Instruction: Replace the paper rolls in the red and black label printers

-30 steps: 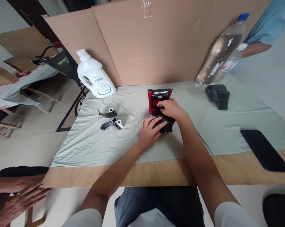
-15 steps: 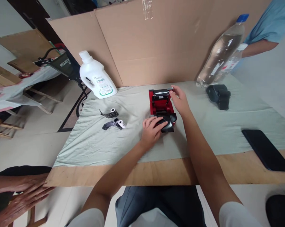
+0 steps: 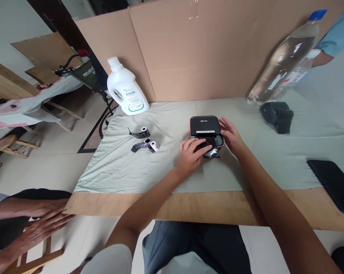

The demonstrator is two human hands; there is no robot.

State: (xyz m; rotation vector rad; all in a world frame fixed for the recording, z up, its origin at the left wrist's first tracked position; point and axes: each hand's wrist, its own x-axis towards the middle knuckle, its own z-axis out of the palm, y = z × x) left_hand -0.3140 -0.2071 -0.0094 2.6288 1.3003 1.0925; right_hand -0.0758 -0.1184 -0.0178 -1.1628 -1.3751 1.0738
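Red-and-black printer on pale cloth, lid lowered, latching unclear. Left hand, fingers extended, lies over the black strip at its front; right hand, fingers loosely spread, stands beside it. Step in hand: apparently closing; next calls for even pressure on the lid, strip straight.

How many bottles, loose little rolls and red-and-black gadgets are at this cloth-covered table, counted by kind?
White bottle: 1
Clear bottles: 2
Loose little rolls: 3
Red-and-black gadget, between the hands: 1
Total: 7
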